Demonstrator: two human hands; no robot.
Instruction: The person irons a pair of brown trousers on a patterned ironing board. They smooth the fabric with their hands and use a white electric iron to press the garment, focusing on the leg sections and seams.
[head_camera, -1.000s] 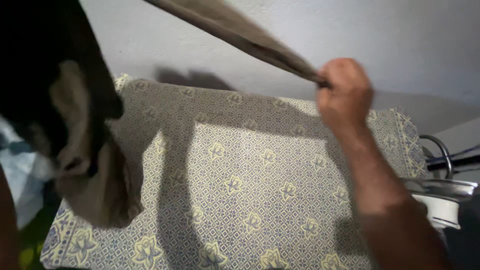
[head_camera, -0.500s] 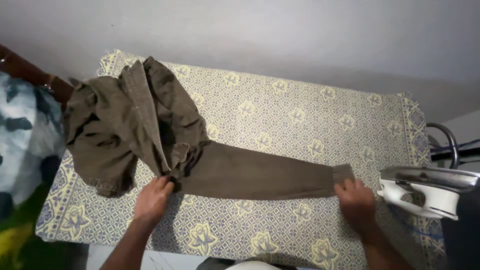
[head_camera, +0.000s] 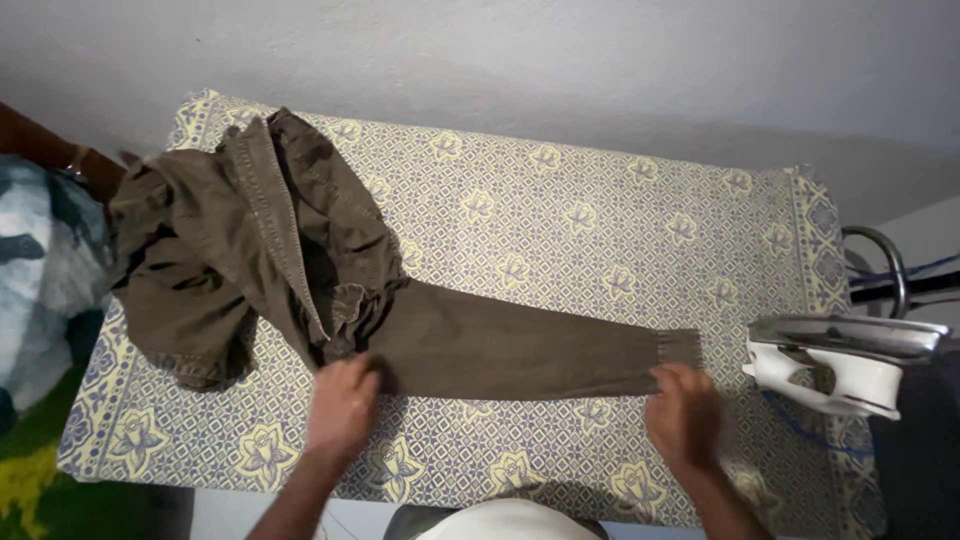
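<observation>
Your left hand (head_camera: 342, 405) presses flat, fingers spread, on the trousers (head_camera: 300, 290) at centre-left of the surface (head_camera: 600, 220); your right hand (head_camera: 685, 415) rests open-fingered at the leg cuff, iron (head_camera: 850, 360) at right.

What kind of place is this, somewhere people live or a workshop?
Most likely a home ironing spot. A table covered with a patterned cloth stands against a plain wall, an iron sits at its right end, and the left hand and right hand flatten brown trousers on it.
</observation>
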